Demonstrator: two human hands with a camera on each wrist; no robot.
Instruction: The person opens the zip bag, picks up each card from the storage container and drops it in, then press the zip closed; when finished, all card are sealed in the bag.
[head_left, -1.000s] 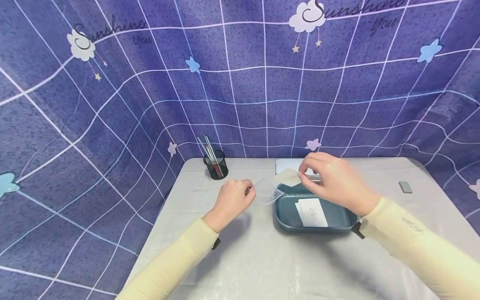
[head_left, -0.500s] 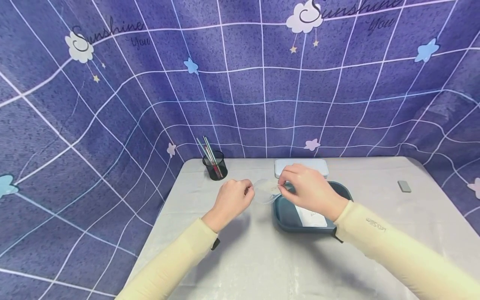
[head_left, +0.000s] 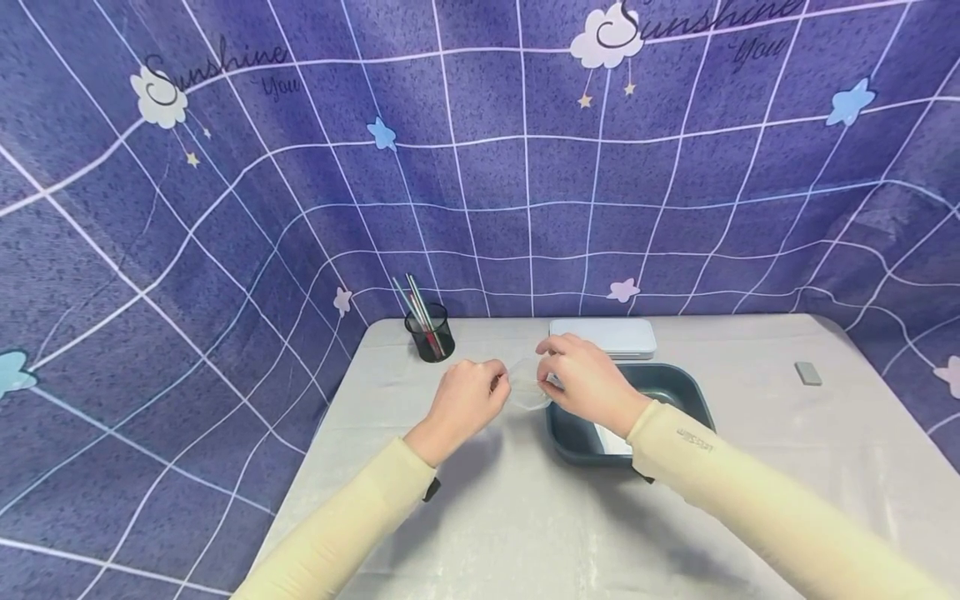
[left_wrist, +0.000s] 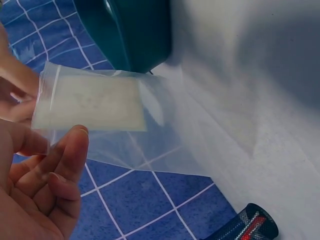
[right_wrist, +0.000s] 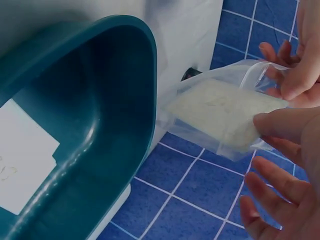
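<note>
Between my two hands is a clear zip bag [left_wrist: 175,152], its body spread out flat. A cream paper card [left_wrist: 97,102] lies mostly inside it. My left hand [head_left: 467,398] pinches the bag at its mouth. My right hand [head_left: 588,379] holds the card's end between thumb and fingers at the bag's opening, as the right wrist view shows. Just below and right of that hand stands a dark teal bin [head_left: 693,396]. White paper cards [right_wrist: 25,157] lie in the bin, partly hidden by my right forearm in the head view.
A black mesh cup [head_left: 432,340] with several pencils stands at the back left of the pale-covered table. Behind the bin is a white flat case [head_left: 606,336]. A small grey block [head_left: 808,372] sits far right. A blue grid-patterned curtain [head_left: 450,183] rises behind.
My right hand has moved left with the cream card, bringing it from above the bin into the clear bag. My left hand has kept its place, still pinching the bag.
</note>
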